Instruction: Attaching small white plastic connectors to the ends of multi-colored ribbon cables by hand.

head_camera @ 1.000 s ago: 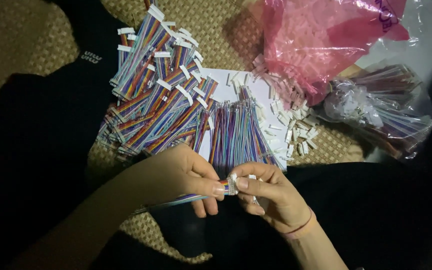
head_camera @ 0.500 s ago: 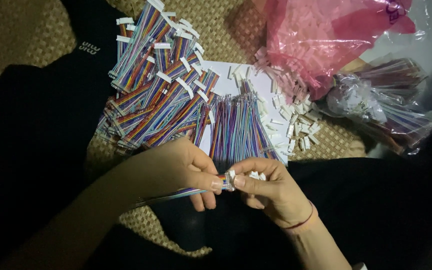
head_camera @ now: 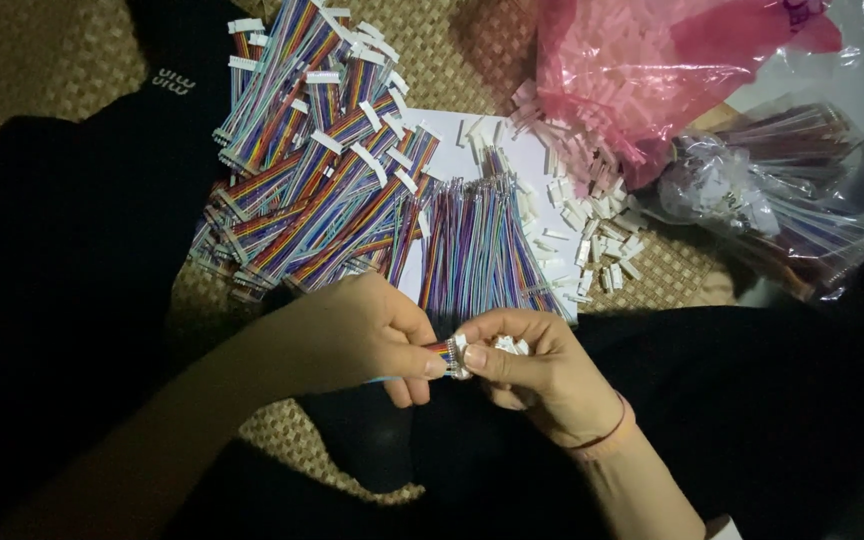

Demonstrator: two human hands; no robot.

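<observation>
Both forearms are bare, with no sleeves in view. The right hand (head_camera: 542,375) has a thin reddish band around its wrist; the left hand (head_camera: 357,335) wears nothing.

Ribbon cable pile (head_camera: 312,170), 11 o'clock: rainbow-striped strands, white connector ends. Loose wire bundle (head_camera: 477,250), centre: purple, blue and red strands on white sheet (head_camera: 452,150). Loose connectors (head_camera: 602,240), 2 o'clock: white. Plastic bag (head_camera: 642,70), 1 o'clock: translucent pink. Mat (head_camera: 42,60): tan woven check. Wrist band (head_camera: 607,435), 5 o'clock: red.
</observation>
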